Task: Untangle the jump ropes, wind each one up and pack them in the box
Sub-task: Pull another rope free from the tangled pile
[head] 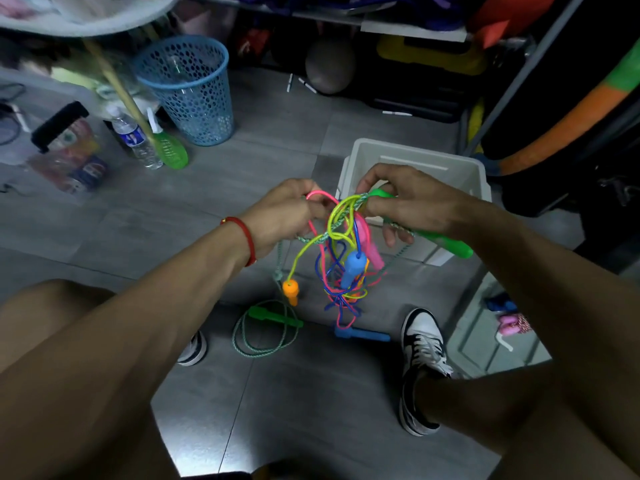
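Observation:
A tangle of jump ropes (341, 268) in pink, yellow-green, blue and braided teal hangs in the air between my hands, above the floor. My left hand (284, 213) pinches a pink rope loop at the top left of the tangle. My right hand (412, 202) grips a green handle (446, 242) and the braided teal cord by it. An orange handle (290, 289), a blue handle (353, 268) and a pink handle dangle from the tangle. On the floor lie a second green handle (273, 317) with a teal rope coil and a second blue handle (363, 335). The white box (415, 161) stands behind my hands.
A blue mesh bin (190, 88) stands at the back left, with a water bottle (133, 136) and a green paddle beside it. Shelves with gear run along the back and right. My shoes (422, 344) flank the ropes on the grey tile floor.

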{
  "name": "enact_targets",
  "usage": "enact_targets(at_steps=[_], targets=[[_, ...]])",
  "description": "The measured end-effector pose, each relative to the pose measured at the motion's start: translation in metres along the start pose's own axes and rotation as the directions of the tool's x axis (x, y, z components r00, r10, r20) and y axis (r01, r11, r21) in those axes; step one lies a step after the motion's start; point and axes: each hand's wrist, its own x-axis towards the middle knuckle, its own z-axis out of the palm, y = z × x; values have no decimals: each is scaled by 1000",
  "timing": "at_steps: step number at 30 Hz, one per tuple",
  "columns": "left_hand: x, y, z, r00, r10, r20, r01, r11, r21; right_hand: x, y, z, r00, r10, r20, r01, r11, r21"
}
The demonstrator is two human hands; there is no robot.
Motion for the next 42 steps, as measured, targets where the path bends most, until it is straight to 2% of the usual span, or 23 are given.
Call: enact_targets(at_steps=[4,7,10,12,18,20,23,25,27,29,31,34,37,39,42], targets=[[-4,-1,6,987,160,-25,-158,984,88,-3,-4,-3,1000,-12,5,12,996,84],[-4,0,11,989,140,-47,-138,989,48,0,-2,-2,999,-11,39,8,996,91],[-1,-4,9,984,148,-103,-127,974,186,0,0,-1,999,-6,38,2,992,123],[-3,-4,9,976,154,-153,-120,970,211,0,1,0,999,-22,36,17,989,150],[-6,5,14,985,15,-173,-33,994,-102,-2,-2,2,997,-83,9,81,990,114],[-9,5,15,979,61,-194,-68,997,-32,-5,-6,2,996,-91,13,88,987,136],[-12,0,16,947,197,-253,-158,974,164,-11,-11,2,993,-86,85,68,980,189],[-13,-1,15,917,253,-307,-156,939,307,-15,-15,6,986,-86,142,54,975,213],[-14,0,14,912,280,-300,-161,916,368,-16,-16,7,986,-70,153,37,977,212],[-9,-1,11,915,270,-299,-159,923,350,-14,-10,3,992,-60,109,46,990,132],[-4,-3,7,926,224,-305,-147,956,256,-12,-4,-4,994,-93,54,97,991,-92],[3,-4,4,944,180,-276,-135,976,171,-12,-2,-5,992,-130,-2,120,921,-371],[3,-3,3,950,195,-244,-137,962,234,-9,-7,1,980,-154,-125,49,799,-599],[3,-1,-1,948,240,-210,-157,925,347,-9,-15,7,970,-184,-157,40,763,-645],[-1,3,-8,932,315,-181,-184,839,512,-12,-20,13,988,-118,-99,61,888,-456]])
